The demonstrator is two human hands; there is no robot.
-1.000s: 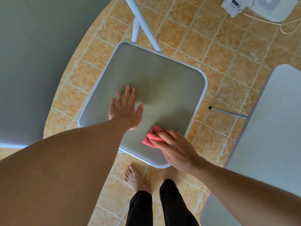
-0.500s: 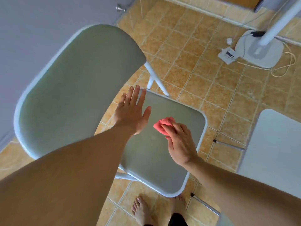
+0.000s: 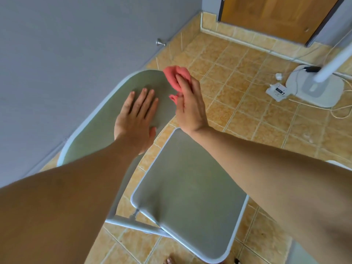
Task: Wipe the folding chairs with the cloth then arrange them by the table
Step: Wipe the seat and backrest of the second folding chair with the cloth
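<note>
Fingers (image 3: 145, 101) of our left hand (image 3: 136, 119) lie flat on the folding-chair backrest (image 3: 91, 134); our right hand (image 3: 190, 111) grips the pink cloth (image 3: 176, 77) at its one o'clock corner. Pressing hard could tip the chair.

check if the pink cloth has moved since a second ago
Yes. The pink cloth, gripped by the right hand, went from the near edge of the chair seat up to the top edge of the backrest.
</note>
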